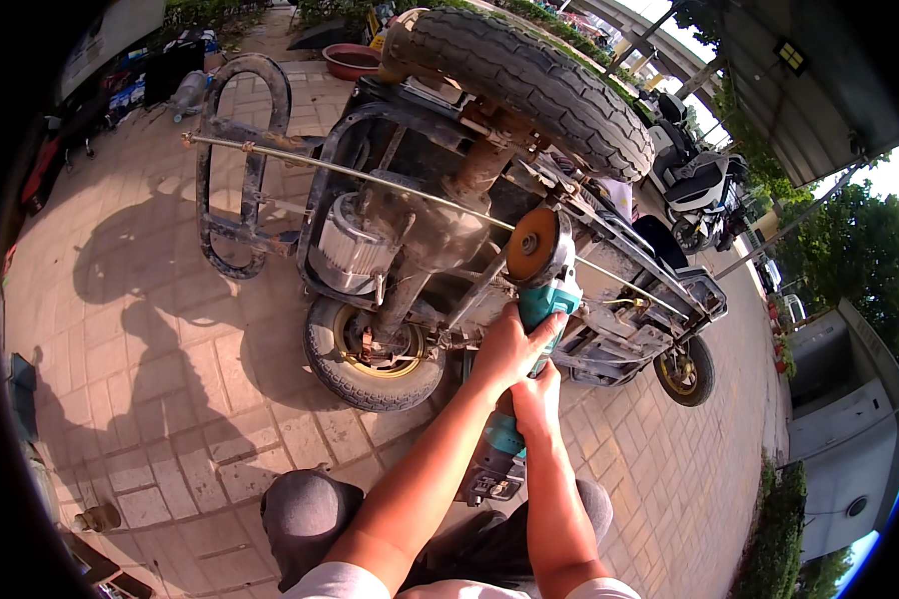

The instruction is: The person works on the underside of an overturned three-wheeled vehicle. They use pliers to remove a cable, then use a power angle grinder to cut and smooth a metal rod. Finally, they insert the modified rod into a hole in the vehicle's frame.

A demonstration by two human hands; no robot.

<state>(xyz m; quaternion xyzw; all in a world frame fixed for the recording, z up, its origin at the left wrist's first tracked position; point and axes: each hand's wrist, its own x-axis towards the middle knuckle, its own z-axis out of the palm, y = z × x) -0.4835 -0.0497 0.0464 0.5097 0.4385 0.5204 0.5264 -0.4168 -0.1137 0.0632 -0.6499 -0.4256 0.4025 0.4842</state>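
My left hand (514, 349) wraps around the front body of a teal cordless angle grinder (550, 301). Just behind it, my right hand (538, 401) grips the grinder's handle, closer to me. An orange-brown disc (527, 246) sits at the tool's far end, and a dark battery block (491, 483) shows at its near end. Beyond the disc lies the underside of a three-wheeled vehicle tipped on its side, with a rusty axle (448, 225) and a long thin metal rod (355, 172). Whether the disc touches the frame, I cannot tell.
A large tyre (544, 85) sticks up at the top; another wheel (375, 354) rests on the brick paving (300, 439). A bent tubular bumper (210, 185) juts out left. The small wheel (684, 371) is at right. Parked scooters (699, 190) and a red basin (352, 62) stand farther off.
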